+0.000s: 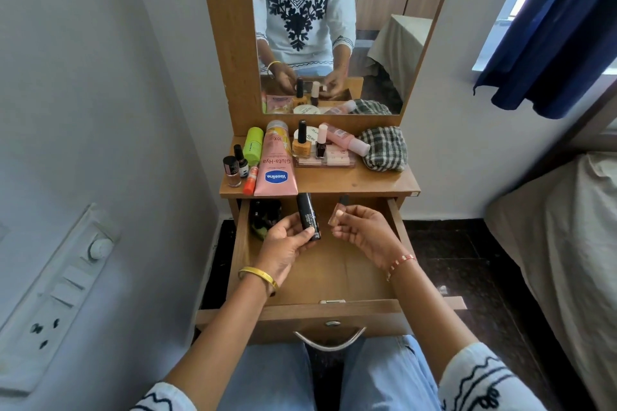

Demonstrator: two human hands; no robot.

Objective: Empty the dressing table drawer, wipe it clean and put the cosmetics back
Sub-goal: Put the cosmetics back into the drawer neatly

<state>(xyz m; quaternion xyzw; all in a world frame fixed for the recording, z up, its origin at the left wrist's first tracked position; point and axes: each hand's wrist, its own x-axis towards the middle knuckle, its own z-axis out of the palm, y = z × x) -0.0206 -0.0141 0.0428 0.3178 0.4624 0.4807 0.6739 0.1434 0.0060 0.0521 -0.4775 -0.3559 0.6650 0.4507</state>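
wooden pull-out drawer open, nearly bare, dark bits at back left. emptying step. left hand closed on black lipstick tube, right hand pinching small rose-gold bottle. next: up onto crowded table.

Left hand: bare, plain gold bangle on wrist. Right hand: bare, thin bracelet with pink and gold beads on wrist. Both sleeves white, dark wavy embroidered trim near cuff: left sleeve, right sleeve. Light blue jeans on legs.
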